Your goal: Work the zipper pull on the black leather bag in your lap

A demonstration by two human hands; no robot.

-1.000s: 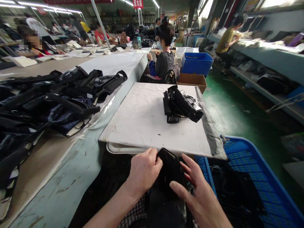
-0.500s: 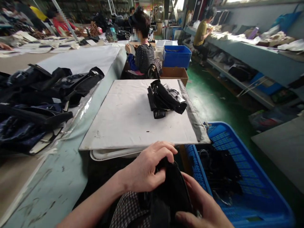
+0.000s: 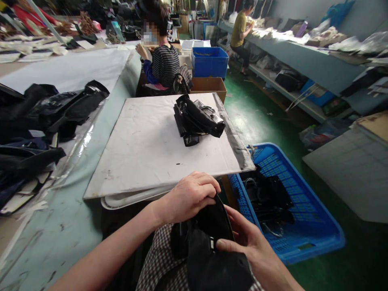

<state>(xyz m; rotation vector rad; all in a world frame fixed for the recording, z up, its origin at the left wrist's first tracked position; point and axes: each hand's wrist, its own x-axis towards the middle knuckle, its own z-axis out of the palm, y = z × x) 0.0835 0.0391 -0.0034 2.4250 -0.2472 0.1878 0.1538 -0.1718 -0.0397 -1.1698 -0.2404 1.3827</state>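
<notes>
A black bag (image 3: 220,266) lies over my lap, its opening facing up and a small metal piece showing near the rim. My left hand (image 3: 192,196) is closed on the far upper edge of the bag, fingers curled over it. My right hand (image 3: 245,240) grips the right side, with the thumb on the front by the metal piece and the fingers behind. On the white-covered board (image 3: 145,141) ahead rests another black bag (image 3: 198,117) with a chain and a printed paper or wrap.
A blue plastic basket (image 3: 318,232) holding several black bags stands at my right. Black pieces (image 3: 57,109) are heaped on the long table (image 3: 69,190) to my left. A co-worker (image 3: 163,60) sits beyond the board; another person (image 3: 239,32) works at the right-hand bench (image 3: 291,56).
My view has shifted a little to the right. The bag in my hands now tilts so that more of its front and the metal piece show. Both hands keep hold of it.
</notes>
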